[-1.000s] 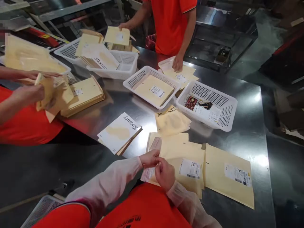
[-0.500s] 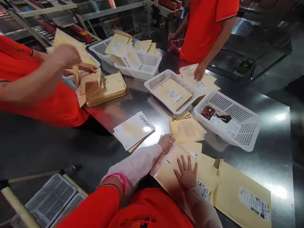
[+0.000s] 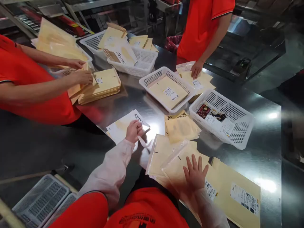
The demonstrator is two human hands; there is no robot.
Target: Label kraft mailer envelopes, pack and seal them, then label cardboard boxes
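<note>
My left hand (image 3: 134, 130) is closed on a pale peel-off strip (image 3: 143, 142) that curls down toward the table. It hovers over or near a white "beauty" printed mailer (image 3: 121, 124); I cannot tell if it touches. My right hand (image 3: 196, 172) lies flat, fingers spread, on a yellow padded envelope (image 3: 177, 163) with a clear flap edge. That envelope overlaps another padded envelope (image 3: 159, 148) on its left. To the right lies a larger labelled envelope (image 3: 237, 177), and beyond my hands a small stack of yellow mailers (image 3: 182, 128).
White baskets hold a labelled envelope (image 3: 167, 91), phone cases (image 3: 204, 111) and piled mailers (image 3: 118, 50). At the left a co-worker's hands (image 3: 82, 76) handle envelopes beside a tall stack (image 3: 101, 88). Across the metal table, another co-worker's hand (image 3: 196, 69) rests on envelopes.
My left hand has moved left, away from the envelope's flap edge, with the pale strip now hanging from it. My right hand stays flat on the envelope. The left co-worker's hands have come together.
</note>
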